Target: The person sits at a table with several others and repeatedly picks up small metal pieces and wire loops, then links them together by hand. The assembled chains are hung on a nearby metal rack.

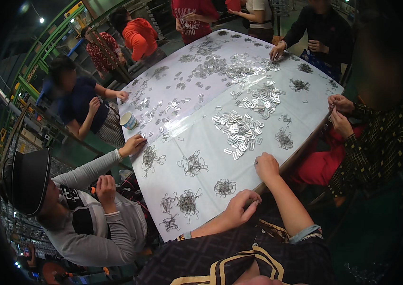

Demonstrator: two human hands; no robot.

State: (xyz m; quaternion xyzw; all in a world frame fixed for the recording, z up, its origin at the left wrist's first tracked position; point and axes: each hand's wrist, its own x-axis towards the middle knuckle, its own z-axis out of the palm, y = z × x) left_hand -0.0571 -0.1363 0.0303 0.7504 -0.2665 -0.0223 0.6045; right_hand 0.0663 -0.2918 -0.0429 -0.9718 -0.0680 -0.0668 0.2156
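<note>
My left hand [242, 207] is closed at the table's near edge, fingers curled toward the thumb; whatever lies in them is too small to make out. Further right, my right hand [267, 167] rests over the table edge with thumb and fingertips pinched together, and their contents are hidden. Just beyond it lies a loose pile of flat, slotted silver metal buckles [242, 133]. A tangled clump of thin bent wire hooks [224, 187] sits left of my right hand. Another dark clump of wire hooks [188, 203] lies beyond my left forearm.
A white-covered table [196, 142] carries several more clumps and scattered buckles. At its left edge stands a paper cup [128, 120]. A person in a grey sleeve [87, 173] works close on my left. To the right, another person's hands [341, 114] meet at the table edge. More people stand around the far side.
</note>
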